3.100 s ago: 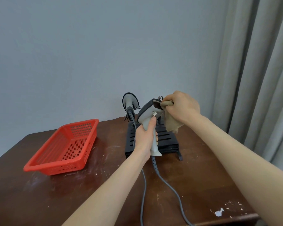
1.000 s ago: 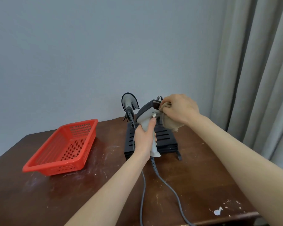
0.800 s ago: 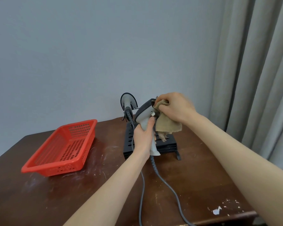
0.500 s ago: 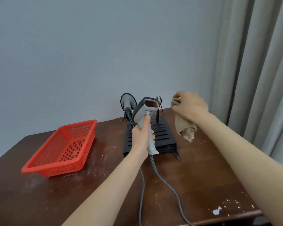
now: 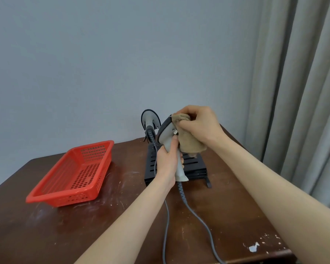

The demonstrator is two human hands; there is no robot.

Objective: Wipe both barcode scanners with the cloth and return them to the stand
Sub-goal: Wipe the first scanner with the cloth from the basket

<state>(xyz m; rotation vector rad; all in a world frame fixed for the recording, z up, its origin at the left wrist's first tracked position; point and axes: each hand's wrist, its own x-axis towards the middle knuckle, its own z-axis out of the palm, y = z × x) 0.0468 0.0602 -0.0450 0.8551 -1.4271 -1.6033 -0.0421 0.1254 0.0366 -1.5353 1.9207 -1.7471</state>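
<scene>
Item: handheld barcode scanner [image 5: 165, 137], light grey handle with a darker head; held upright in the air above the front of the stand, head tilted to the right; a grey cable [image 5: 195, 213] runs from its base down across the table towards the near edge.

Item: left hand [image 5: 167, 162]; fingers and thumb wrapped round the scanner's handle, forefinger up near the trigger.

Item: right hand [image 5: 200, 124]; fingers curled, gripping the cloth and pressing it against the scanner's head.

Item: cloth [image 5: 191, 145], tan terry; upper part bunched over the top of the scanner's head under the fingers; the rest hangs beside the handle, touching the left hand's fingertips.

Item: second barcode scanner [image 5: 150, 120], grey with a dark rim; upright at the rear left of the stand, just behind the held one; its coiled lead drops behind the left hand and a second grey cable [image 5: 165, 227] continues towards the near edge.

Item: stand [image 5: 195, 169], black with slotted top; on the table below both hands, near the back wall.

Item: basket [image 5: 65, 195], red perforated plastic; on the table well to the left of the stand.

Item: table [image 5: 46, 235], dark brown wood, scuffed with pale marks; white chipped patch [image 5: 254, 248] at the near right corner.

Item: curtain [image 5: 303, 92], pale grey, pleated; hangs at the right.
</scene>
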